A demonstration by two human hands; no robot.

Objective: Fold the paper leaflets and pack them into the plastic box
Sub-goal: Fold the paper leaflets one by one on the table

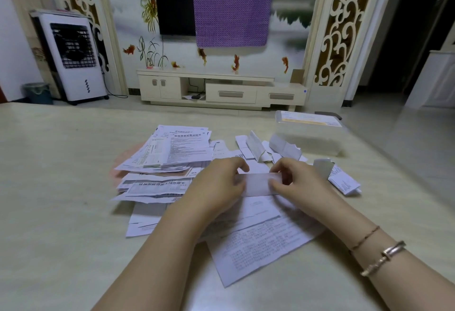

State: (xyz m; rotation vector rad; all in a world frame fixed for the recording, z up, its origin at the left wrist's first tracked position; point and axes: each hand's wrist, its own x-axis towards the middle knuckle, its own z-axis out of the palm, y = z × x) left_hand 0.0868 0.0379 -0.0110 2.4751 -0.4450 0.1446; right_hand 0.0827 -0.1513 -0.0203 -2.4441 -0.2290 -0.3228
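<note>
Both hands work on one folded leaflet (258, 184), which is held just in front of the person, on the near side of the plastic box (310, 133) and well apart from it. The left hand (219, 187) pinches the left end of this narrow strip with curled fingers, and the right hand (295, 185) pinches the right end in the same way; I judge this is to keep the layers together while the crease is made flat, though the strip is blurred and I cannot tell how many folds it has. To the left of the box lies the pile of unfolded leaflets (167, 158), close enough to take the next sheet without reaching far. Between the hands and the box stand several folded leaflets (270, 149), probably waiting there so they can go into the box together. The box seems to hold some paper already, but its clear wall makes this hard to read. One large open sheet (261, 246) rests under the wrists, on the side far from the box.
</note>
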